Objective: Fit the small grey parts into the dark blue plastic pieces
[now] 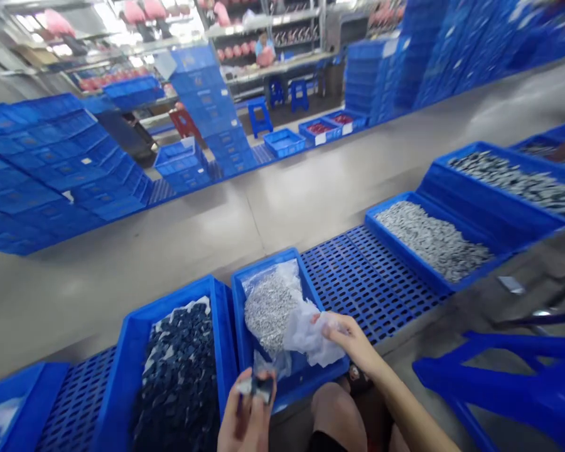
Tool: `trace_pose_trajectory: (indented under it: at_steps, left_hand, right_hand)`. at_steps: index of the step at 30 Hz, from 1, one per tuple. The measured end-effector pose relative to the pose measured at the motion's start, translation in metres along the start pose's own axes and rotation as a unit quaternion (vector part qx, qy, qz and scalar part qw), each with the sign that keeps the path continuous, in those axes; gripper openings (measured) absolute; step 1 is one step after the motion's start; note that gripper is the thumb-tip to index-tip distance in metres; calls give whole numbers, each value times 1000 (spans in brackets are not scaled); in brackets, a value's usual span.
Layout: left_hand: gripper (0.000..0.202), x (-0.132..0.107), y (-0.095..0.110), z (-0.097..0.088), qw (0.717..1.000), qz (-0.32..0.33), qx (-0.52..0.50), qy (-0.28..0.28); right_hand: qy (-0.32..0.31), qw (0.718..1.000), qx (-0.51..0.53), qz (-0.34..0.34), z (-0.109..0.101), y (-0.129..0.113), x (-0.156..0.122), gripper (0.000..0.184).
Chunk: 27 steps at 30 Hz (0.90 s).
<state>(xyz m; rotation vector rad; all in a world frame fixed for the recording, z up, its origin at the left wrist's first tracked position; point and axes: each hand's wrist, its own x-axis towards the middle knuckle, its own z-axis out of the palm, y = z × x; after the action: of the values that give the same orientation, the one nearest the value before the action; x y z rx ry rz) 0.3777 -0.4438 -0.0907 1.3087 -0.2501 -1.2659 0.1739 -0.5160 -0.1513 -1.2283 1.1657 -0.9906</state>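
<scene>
My left hand (245, 411) is low in the view, its fingers closed on a small dark part (258, 387) with a shiny edge. My right hand (351, 342) pinches a crumpled clear plastic bag (311, 336) that lies in a blue plastic bin (258, 270). Many small silvery parts (269, 311) fill the bag. Just left of that bin, a second blue bin (169, 323) holds a heap of dark flat pieces (179, 370) on a white liner.
A perforated blue pallet (367, 282) carries bins of grey parts (433, 242). A blue plastic stool (499, 383) stands at the right. Beyond a concrete floor (122, 282) are stacked blue crates (51, 163) and a seated person (264, 49) at shelving.
</scene>
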Motion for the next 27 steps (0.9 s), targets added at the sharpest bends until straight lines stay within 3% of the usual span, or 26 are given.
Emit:
trace_pose_trajectory:
  at_steps: [2,5,7,9,13,16,18,27]
  left_hand:
    - [53,-20,19,49,997,41,-1,-70]
    - [50,-75,41,114,976,68,-39,-201]
    - [45,-118,50,140,958,63,-59,-273]
    - [40,-155,56,152,942,46,-60,-328]
    - [32,-207,64,150,889,35,-31,-456]
    - [28,-238,64,141,848,36,-14,-529]
    - [28,-258,60,132,823,38,6,-567]
    - [26,-318,38,75,687,75,92,-717]
  right_hand:
    - [111,992,47,-33,-18,-59,-37,29]
    - [256,961,81,-67,-31,-136,-103,28]
    - [320,936,101,-111,-30,-175,-148,28]
    - [381,901,116,-173,-21,-203,-186,30]
    - [477,825,129,-276,2,-228,-239,22]
    - [538,761,162,-323,16,-234,-269,9]
    - [577,714,186,-349,25,-235,-288,15]
    - [716,553,213,-369,76,-222,-346,20]
